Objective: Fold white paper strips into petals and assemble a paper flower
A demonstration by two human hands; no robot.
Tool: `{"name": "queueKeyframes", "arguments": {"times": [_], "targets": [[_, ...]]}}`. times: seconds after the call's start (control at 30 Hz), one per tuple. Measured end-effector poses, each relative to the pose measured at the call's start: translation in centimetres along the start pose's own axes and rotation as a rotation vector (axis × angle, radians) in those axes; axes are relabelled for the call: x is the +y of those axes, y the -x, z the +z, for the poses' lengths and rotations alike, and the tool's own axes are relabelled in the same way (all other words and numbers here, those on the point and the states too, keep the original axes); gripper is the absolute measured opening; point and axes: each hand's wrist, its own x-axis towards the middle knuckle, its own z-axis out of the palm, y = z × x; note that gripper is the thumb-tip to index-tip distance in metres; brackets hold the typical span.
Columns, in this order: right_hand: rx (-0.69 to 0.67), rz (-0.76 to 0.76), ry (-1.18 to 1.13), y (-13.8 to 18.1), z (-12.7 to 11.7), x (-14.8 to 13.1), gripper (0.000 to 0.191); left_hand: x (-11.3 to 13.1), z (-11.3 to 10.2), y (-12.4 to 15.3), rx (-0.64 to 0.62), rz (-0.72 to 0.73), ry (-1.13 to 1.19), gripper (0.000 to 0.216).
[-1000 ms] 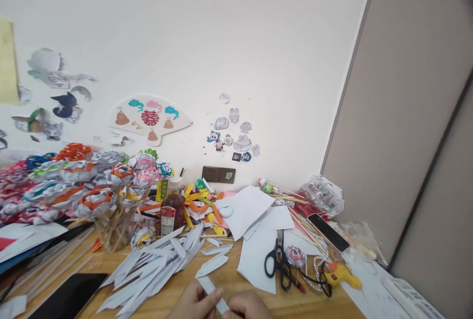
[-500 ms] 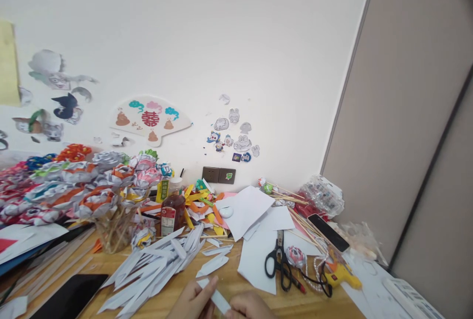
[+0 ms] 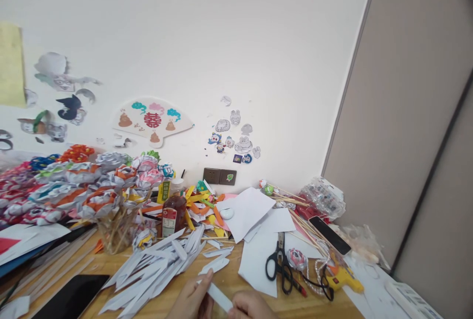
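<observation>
At the bottom edge of the head view, a narrow folded strip of white paper [image 3: 219, 297] slants between my two hands. My left hand [image 3: 192, 300] pinches its upper left end, thumb on top. My right hand [image 3: 250, 305] has its fingers closed on the lower right end. Both wrists run out of the picture. Just beyond my left hand lie a few loose folded white paper pieces [image 3: 215, 265]. A big heap of similar folded strips [image 3: 155, 274] spreads over the wooden table [image 3: 229, 284] to the left.
Black-handled scissors [image 3: 280, 265] lie on white paper at right, beside a paper flower [image 3: 296, 259] and a yellow glue gun [image 3: 345, 279]. A dark phone [image 3: 70, 297] rests at left. Behind stand a bottle [image 3: 174, 214] and a jar of paper flowers [image 3: 114, 232].
Both hands still hold the paper strip; the left thumb has shifted slightly up and left along it. The whole view has moved a little.
</observation>
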Motion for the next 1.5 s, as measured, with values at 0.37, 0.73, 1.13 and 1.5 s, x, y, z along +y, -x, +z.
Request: {"name": "queueKeyframes", "arguments": {"times": [0.37,0.73,1.13,1.5], "targets": [[0.003,0.229,-0.246,0.0,-0.4,-0.7,0.024,-0.1,-0.1,-0.3,0.049,-0.061,0.062,0.070],[0.075,0.279,-0.384,-0.4,0.1,0.2,0.022,-0.8,-0.1,-0.7,0.039,-0.048,0.063,0.068],[0.078,0.214,-0.361,-0.4,-0.1,0.7,0.031,0.0,-0.3,-0.2,0.024,-0.052,0.077,0.069],[0.085,0.245,-0.445,-0.4,-0.1,0.4,0.036,-0.3,-0.6,-0.5,-0.003,-0.070,0.153,0.070]]}}
